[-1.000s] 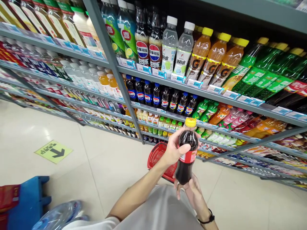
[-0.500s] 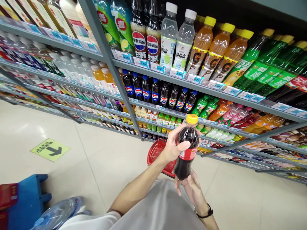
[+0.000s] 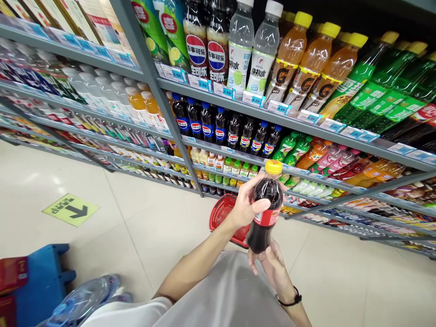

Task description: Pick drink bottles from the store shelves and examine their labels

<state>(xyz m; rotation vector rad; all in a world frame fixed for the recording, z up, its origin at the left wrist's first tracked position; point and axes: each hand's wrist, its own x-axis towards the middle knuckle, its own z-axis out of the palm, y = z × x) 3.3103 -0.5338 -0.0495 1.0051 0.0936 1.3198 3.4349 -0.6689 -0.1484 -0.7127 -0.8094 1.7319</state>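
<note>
A cola bottle (image 3: 266, 217) with a yellow cap, dark liquid and a red label is held upright, slightly tilted, in front of my body. My left hand (image 3: 248, 204) wraps round its upper part, thumb lying across the front by the label; the fingertips behind the bottle are partly hidden. Under the bottle's base, my right hand (image 3: 269, 263) supports it with thumb and fingers at the bottom edge. A black band circles the right wrist. Behind the bottle and my left forearm, a red shopping basket (image 3: 218, 212) stands on the floor, partly covered.
Tall grey shelves (image 3: 218, 101) packed with drink bottles run across the front. A yellow-green arrow sign (image 3: 71, 209) lies on the pale tiled floor (image 3: 163, 227). At lower left are a blue pallet (image 3: 42, 284) with red boxes (image 3: 12, 274) and large clear water bottles (image 3: 85, 297).
The camera view has shifted slightly, with the upper shelf appearing a little higher and closer. Both hands keep the same hold on the cola bottle.
</note>
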